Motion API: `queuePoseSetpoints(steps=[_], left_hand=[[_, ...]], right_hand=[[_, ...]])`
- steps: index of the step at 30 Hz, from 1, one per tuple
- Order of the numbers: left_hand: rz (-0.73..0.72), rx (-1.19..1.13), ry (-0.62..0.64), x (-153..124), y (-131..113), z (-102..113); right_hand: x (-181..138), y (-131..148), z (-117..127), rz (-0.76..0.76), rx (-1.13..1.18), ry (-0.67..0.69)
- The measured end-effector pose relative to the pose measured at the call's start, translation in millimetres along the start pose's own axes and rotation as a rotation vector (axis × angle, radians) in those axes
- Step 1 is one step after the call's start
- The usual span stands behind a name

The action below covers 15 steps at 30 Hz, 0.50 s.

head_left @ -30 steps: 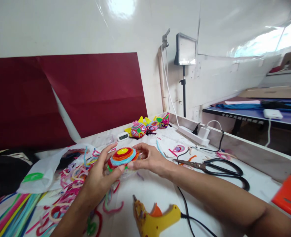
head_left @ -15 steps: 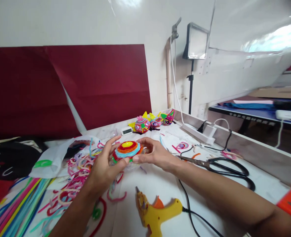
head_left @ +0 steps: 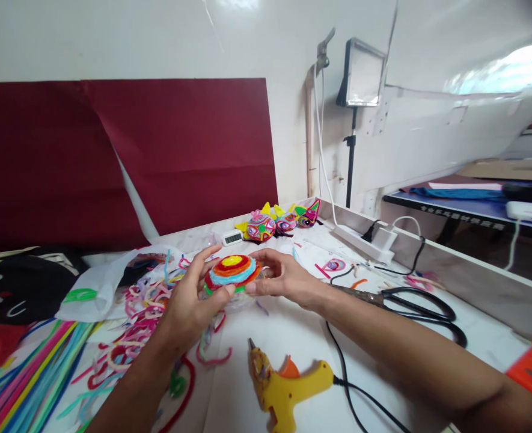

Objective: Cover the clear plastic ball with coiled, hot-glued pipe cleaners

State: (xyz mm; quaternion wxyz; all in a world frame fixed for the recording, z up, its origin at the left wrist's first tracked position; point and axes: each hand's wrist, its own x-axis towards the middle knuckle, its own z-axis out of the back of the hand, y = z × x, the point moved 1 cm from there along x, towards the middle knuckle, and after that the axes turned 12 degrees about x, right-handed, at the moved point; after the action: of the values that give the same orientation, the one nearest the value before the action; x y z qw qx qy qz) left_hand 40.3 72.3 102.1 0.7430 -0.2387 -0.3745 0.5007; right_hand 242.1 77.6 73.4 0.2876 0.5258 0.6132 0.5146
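Observation:
Between my two hands is a round dome (head_left: 233, 270) wound in rings of fuzzy pipe cleaner: yellow at the centre, then orange, red, light blue and red, with green at the lower edge. My left hand (head_left: 198, 294) grips its left side, thumb at the near edge. On the other side my right hand (head_left: 286, 276) pinches the rim with thumb and fingers. Something clear, like plastic, shows beneath the dome. A yellow glue gun (head_left: 288, 388) lies on the white table just below my hands, nozzle pointing away from me.
Loose pipe cleaner pieces (head_left: 134, 319) pile up at left beside a bundle of straight ones (head_left: 44, 373). Black-handled scissors (head_left: 419, 310) lie under my right forearm. Several colourful pipe cleaner figures (head_left: 261, 227), a small timer (head_left: 232, 238) and a power strip (head_left: 365, 243) stand at the back.
The dome has tilted slightly in my hands, and my right thumb has shifted a little to the right along its edge. The view has moved slightly.

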Motion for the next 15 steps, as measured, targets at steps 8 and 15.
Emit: queuePoseSetpoints(steps=[8,15], left_hand=[[0.025,0.059,-0.045,-0.2,0.5,-1.2],[0.066,0.034,-0.07,-2.5,-1.5,-4.5]], right_hand=[[3.8,-1.0,0.1,-0.042,0.022,-0.013],[2.1,10.9,0.4,-0.057,-0.001,0.042]])
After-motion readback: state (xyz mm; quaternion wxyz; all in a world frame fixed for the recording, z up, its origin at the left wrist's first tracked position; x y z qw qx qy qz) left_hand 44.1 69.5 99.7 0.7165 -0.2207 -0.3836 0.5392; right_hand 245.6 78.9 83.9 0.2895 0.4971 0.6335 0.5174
